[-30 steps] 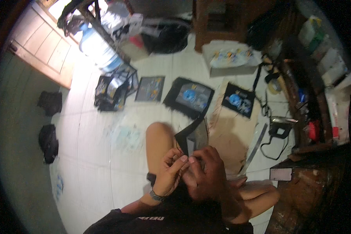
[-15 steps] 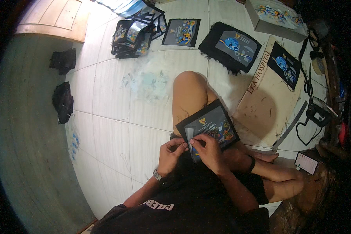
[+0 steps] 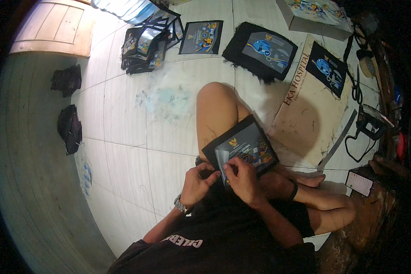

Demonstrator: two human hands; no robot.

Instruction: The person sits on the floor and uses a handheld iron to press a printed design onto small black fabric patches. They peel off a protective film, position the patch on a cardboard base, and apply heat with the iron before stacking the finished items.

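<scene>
On my lap lies a black cloth piece (image 3: 255,129) with a colourful printed panel, tilted across my raised thigh. Along its left side a strip of clear film (image 3: 222,156) stands lifted from the print. My right hand (image 3: 245,181) is closed, thumb and forefinger pinching the film near its lower part. At the cloth's lower left edge, my left hand (image 3: 197,186) is closed, its thumb and fingers gripping the cloth border. The fingertips of both hands are close together. The cloth's lower corner is partly hidden behind my right hand.
Printed black cloths lie in a pile (image 3: 144,45), with a single one (image 3: 201,37) and a thicker stack (image 3: 260,50) beside it. Another rests on a cardboard sheet (image 3: 301,130) at right, near an iron (image 3: 372,123) and phone (image 3: 359,183). Peeled film scraps (image 3: 166,100) litter the tiles.
The lifted film strip looks slightly wider. Both hands stay close to the cloth's left edge with little movement. The whole view has shifted slightly.
</scene>
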